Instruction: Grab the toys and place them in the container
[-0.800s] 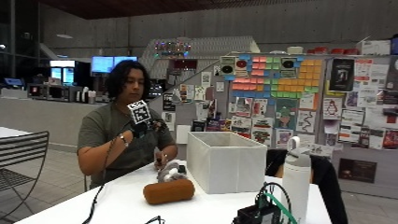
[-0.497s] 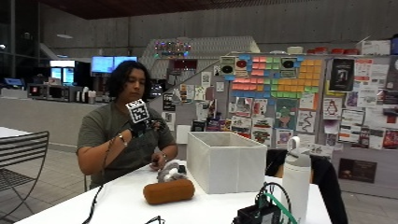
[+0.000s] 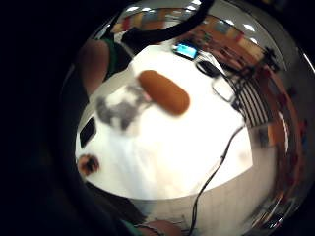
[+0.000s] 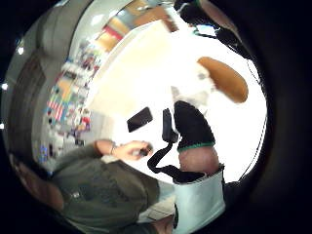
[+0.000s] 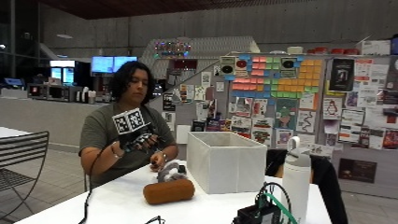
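Outside view, left to right: gloved right hand (image 5: 142, 140) is raised at chest height above the white table (image 5: 112, 205), nothing held, fingers seen relaxed and loosely spread, probably poised for a reach. Bare left hand (image 5: 157, 163) is rested on the table near the toys. Brown cylindrical plush toy (image 5: 168, 191) is lain on its side, touched behind by a grey-and-white plush toy (image 5: 169, 171). White fabric box container (image 5: 225, 161) is set just beside both, open-topped, so the carry should be short.
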